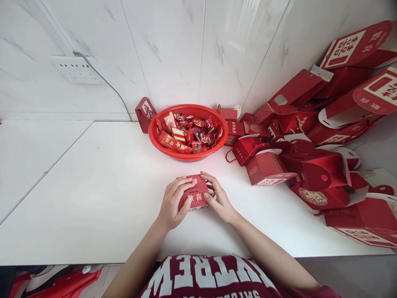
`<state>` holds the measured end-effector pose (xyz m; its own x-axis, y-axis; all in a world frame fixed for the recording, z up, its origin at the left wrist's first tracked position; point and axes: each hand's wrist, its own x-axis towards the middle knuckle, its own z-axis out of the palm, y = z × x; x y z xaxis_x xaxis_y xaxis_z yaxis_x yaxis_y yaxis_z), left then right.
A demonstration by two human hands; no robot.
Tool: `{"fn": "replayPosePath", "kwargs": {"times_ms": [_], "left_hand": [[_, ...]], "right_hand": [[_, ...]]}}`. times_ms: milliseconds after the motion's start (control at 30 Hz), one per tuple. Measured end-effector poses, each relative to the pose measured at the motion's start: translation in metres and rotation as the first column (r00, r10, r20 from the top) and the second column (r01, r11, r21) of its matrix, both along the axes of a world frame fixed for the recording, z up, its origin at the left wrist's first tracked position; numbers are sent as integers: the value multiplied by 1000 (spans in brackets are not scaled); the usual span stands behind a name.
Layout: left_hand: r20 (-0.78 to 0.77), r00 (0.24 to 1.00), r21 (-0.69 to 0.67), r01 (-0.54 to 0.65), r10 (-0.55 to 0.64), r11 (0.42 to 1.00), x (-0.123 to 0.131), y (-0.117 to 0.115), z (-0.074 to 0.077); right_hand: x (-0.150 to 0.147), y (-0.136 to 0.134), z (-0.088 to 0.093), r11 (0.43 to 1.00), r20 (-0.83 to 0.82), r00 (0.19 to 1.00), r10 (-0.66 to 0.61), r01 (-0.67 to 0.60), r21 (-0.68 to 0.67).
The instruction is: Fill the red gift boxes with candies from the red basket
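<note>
A small red gift box [196,191] with gold characters rests on the white table [102,194], near its front edge. My left hand [173,203] grips the box's left side, fingers curled over its top. On the right side, my right hand [218,198] holds it too, with fingers pressed on the top flap. Behind the box stands a red plastic basket [188,154] full of red wrapped sweets [189,134].
A heap of red gift boxes [313,140] covers the table's right side and leans on the tiled wall. One small red box [145,114] stands left of the basket. A wall socket [77,69] with a cable sits at upper left.
</note>
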<state>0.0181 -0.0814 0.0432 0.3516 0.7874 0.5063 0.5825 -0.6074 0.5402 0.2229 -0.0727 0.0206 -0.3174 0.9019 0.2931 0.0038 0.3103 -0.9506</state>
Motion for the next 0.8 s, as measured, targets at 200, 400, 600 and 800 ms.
{"fn": "replayPosePath", "kwargs": {"times_ms": [200, 400, 600, 800], "left_hand": [[9, 1000, -6, -2, 2, 1000, 0, 0, 0], [12, 1000, -7, -8, 9, 1000, 1, 0, -2], [-203, 977, -10, -70, 67, 997, -12, -1, 20], [-422, 887, 62, -182, 191, 981, -22, -16, 52]], "right_hand": [[1, 1, -1, 1000, 26, 1000, -12, 11, 12], [1, 0, 0, 1000, 34, 999, -14, 13, 15], [1, -4, 2, 999, 37, 999, -26, 25, 30], [1, -12, 5, 991, 22, 992, 125, -126, 50]]}}
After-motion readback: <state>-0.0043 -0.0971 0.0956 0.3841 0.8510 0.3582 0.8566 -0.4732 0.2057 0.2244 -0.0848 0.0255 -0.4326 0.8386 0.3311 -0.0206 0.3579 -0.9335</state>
